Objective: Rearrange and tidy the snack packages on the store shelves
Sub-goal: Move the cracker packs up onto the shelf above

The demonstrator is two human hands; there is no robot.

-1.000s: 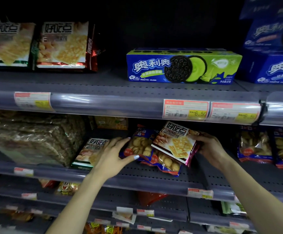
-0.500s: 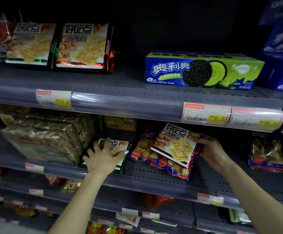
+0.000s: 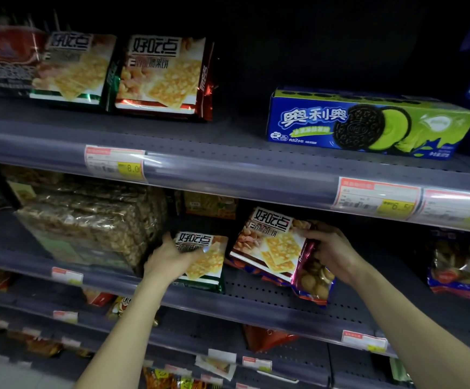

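The left hand (image 3: 169,259) has moved off the cookie bags (image 3: 313,279) and now grips the green pack (image 3: 204,259); the right hand (image 3: 332,252) still pinches the pink pack (image 3: 270,248), so sorting can proceed.

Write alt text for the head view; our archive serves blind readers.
A person's left hand grips a green-edged cracker packet on a grey store shelf, while the right hand holds a pink-edged cracker packet over a blue bag of round biscuits. Above sits a blue-and-green sandwich-cookie box.
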